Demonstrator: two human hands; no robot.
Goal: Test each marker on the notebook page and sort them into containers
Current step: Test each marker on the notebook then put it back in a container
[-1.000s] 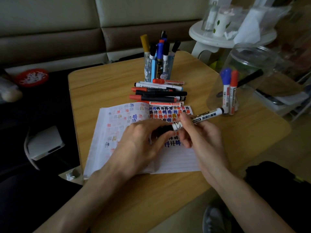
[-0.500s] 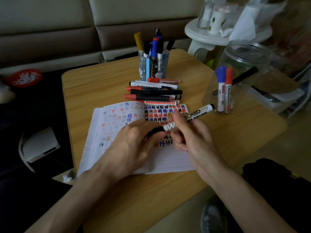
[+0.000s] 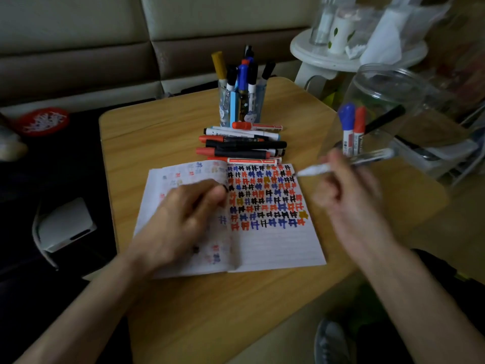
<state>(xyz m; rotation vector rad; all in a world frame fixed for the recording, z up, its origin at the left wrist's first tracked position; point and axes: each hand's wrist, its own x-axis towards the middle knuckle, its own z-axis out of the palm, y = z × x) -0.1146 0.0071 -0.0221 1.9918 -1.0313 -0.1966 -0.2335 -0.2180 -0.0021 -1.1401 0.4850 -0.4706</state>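
Holds a white marker [image 3: 315, 169] in the right grip [image 3: 349, 190], fingers curled round it, cap off, tip pointing left at the right edge of the notebook [image 3: 275, 248]; too blurry to tell whether the tip touches the paper; rests the left grip [image 3: 183, 219] on the left page, fingers bent, pinching a small black cap [image 3: 225, 189] at the fingertips; has the notebook open and flat on the wooden tabletop [image 3: 157, 143]; shows rows of red, blue, black and yellow marks on the top half of the right page, and faint ones on the left page; just past the notebook, a pile of markers [image 3: 241, 145] lying on their sides, red, black and white; right behind the pile, a blue cup [image 3: 241, 106] standing full of more markers, caps up; off to the right, near the right grip, a big clear jar [image 3: 393, 101] with a blue-capped marker [image 3: 346, 122] and a red-capped marker [image 3: 359, 124] standing side by side inside it; behind the tabletop, a sofa [image 3: 78, 61] and a round white side table [image 3: 341, 59].
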